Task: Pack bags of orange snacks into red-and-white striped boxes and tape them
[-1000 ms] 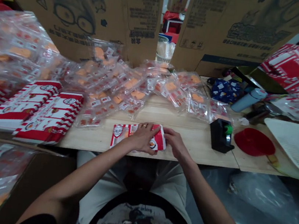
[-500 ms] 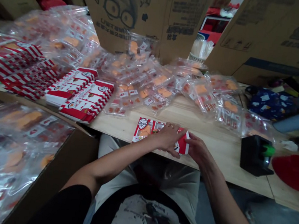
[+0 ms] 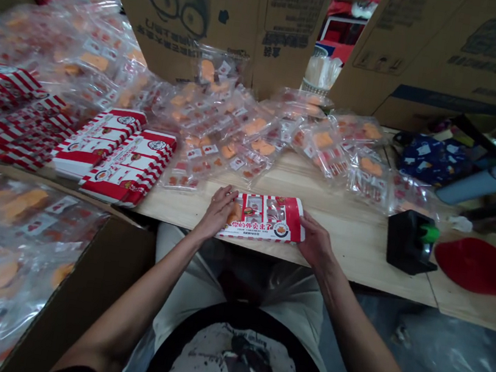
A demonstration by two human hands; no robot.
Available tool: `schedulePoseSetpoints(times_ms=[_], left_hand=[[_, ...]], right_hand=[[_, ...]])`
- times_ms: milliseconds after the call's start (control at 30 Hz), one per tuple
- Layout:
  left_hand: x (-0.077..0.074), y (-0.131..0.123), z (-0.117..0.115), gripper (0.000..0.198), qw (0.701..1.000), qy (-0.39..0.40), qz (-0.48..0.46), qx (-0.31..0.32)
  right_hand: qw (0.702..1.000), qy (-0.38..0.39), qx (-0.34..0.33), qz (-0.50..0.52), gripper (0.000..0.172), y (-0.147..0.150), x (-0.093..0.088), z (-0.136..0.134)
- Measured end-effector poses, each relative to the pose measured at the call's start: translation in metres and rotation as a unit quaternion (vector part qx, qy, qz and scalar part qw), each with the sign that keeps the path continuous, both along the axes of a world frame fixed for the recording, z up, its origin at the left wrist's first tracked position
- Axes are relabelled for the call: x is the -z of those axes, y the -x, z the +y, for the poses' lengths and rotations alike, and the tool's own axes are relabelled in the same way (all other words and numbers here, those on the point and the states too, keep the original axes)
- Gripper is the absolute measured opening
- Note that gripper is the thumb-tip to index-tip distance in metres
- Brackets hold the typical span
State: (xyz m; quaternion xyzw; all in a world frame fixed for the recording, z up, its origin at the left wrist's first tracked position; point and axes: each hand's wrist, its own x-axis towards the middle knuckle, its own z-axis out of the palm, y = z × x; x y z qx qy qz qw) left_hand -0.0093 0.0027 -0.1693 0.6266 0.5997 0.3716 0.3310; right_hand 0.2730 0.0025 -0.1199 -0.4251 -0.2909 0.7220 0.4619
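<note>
A: Far left?
B: Open cardboard box (image 3: 79,273), clear bags (image 3: 16,227) of orange pieces inside.
A: Hands?
B: Left hand (image 3: 216,212) open, fingertips at the left end of the red-striped packet (image 3: 264,218), printed "ARRIVED", flat on the wooden table (image 3: 359,245). Right hand (image 3: 316,242) half-open against its right end.

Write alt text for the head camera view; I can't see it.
The left hand and right hand touch opposite ends of a red-and-white printed packet on a wooden table. Stacked matching packets and clear bags of orange items lie beyond.

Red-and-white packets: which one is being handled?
The lone packet between the left hand and right hand; the other packets lie stacked further left, untouched.
</note>
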Motion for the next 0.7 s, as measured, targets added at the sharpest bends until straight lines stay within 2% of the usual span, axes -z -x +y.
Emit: schedulePoseSetpoints(times_ms=[67, 133, 200, 233, 267, 300, 367, 400, 433, 467, 500, 567, 700], left_hand=[[-0.004, -0.003, 0.004, 0.050, 0.999, 0.016, 0.035, 0.003], [-0.013, -0.007, 0.005, 0.051, 0.993, 0.030, 0.110, 0.006], [-0.023, -0.018, 0.000, 0.053, 0.976, 0.018, 0.217, 0.009], [-0.028, -0.026, -0.005, 0.056, 0.963, 0.002, 0.268, 0.018], [-0.032, -0.035, -0.010, 0.059, 0.951, -0.018, 0.307, 0.034], [-0.035, -0.044, -0.016, 0.063, 0.941, -0.038, 0.333, 0.057], [-0.039, -0.061, -0.026, 0.069, 0.926, -0.060, 0.355, 0.111], [-0.040, -0.068, -0.030, 0.071, 0.922, -0.065, 0.359, 0.132], [-0.041, -0.073, -0.032, 0.072, 0.917, -0.070, 0.362, 0.149], [-0.040, -0.077, -0.033, 0.073, 0.914, -0.075, 0.365, 0.162], [-0.040, -0.079, -0.034, 0.075, 0.910, -0.080, 0.369, 0.171], [-0.039, -0.079, -0.032, 0.081, 0.904, -0.094, 0.374, 0.184], [-0.037, -0.075, -0.029, 0.090, 0.898, -0.119, 0.379, 0.189]], right_hand=[[0.999, 0.024, -0.003, -0.023, 0.038, 0.002, 0.004, 0.006], [0.997, 0.028, -0.009, -0.067, 0.042, -0.002, 0.006, 0.012], [0.985, -0.011, 0.014, -0.169, 0.053, -0.008, 0.006, 0.017], [0.966, -0.051, 0.033, -0.252, 0.059, -0.012, 0.004, 0.019], [0.930, -0.106, 0.048, -0.349, 0.064, -0.015, 0.002, 0.019], [0.876, -0.172, 0.050, -0.447, 0.066, -0.017, 0.000, 0.019], [0.737, -0.314, -0.008, -0.598, 0.063, -0.019, -0.004, 0.016], [0.672, -0.377, -0.062, -0.635, 0.061, -0.018, -0.004, 0.014], [0.619, -0.425, -0.116, -0.650, 0.059, -0.016, -0.003, 0.011], [0.582, -0.456, -0.164, -0.653, 0.058, -0.014, 0.000, 0.009], [0.559, -0.473, -0.199, -0.652, 0.058, -0.012, 0.004, 0.007], [0.546, -0.480, -0.227, -0.648, 0.062, -0.009, 0.014, 0.005], [0.558, -0.467, -0.210, -0.653, 0.067, -0.005, 0.029, 0.003]])
